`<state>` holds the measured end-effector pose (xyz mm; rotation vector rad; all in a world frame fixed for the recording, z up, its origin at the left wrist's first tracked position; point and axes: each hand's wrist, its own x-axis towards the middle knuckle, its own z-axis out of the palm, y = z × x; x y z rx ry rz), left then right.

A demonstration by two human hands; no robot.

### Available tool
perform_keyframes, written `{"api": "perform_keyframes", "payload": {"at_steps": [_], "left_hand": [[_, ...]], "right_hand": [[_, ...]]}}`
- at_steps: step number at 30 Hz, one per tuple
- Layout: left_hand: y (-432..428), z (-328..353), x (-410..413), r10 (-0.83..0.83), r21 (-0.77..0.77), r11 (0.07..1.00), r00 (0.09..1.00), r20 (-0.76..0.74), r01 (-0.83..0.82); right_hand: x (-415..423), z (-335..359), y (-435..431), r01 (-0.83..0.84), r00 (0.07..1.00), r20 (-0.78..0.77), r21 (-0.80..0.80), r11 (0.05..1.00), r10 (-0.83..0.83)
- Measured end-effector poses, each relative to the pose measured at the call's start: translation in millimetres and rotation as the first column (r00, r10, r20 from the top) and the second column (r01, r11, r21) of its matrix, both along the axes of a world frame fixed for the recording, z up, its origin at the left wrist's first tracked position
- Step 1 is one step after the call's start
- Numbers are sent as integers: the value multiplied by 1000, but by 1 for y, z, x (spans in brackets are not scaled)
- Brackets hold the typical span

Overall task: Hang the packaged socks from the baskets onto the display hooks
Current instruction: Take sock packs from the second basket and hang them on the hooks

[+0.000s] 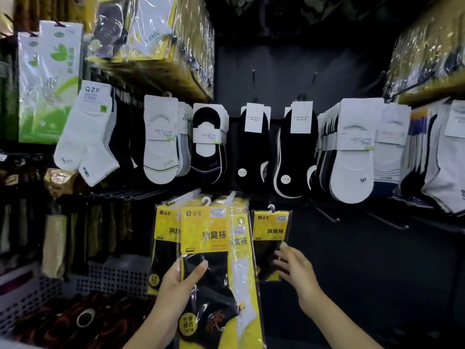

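My left hand (180,280) grips a yellow-and-black sock packet (205,238) by its middle, thumb across the front, its white hanger hook near a display hook (193,193). More yellow packets (241,248) hang right behind it. One single yellow packet (271,227) hangs to the right on its own hook. My right hand (295,268) is next to that packet's lower edge with fingers spread and holds nothing.
Rows of white and black no-show socks (297,152) hang on hooks above. A perforated grey basket (32,295) with dark goods sits lower left. Bare hooks (327,215) stick out at the right, in front of a dark panel.
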<state>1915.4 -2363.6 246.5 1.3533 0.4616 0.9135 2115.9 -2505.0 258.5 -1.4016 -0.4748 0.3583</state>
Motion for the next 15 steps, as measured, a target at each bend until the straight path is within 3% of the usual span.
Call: {"api": "perform_keyframes", "payload": {"at_steps": [3,5,15], "left_hand": [[-15,-8,14,-63,-35,997,998,-5,63],[-24,-12,20,-94,-43,995,995,-19,93],[-11,-11,13,49,0,999,998,33,-49]], "right_hand": [[-26,9,-5,-279,959,34,-35,960,281],[-35,12,-11,-338,940,37,-34,941,339],[-17,16,-42,36,997,65,124,992,-44]]}}
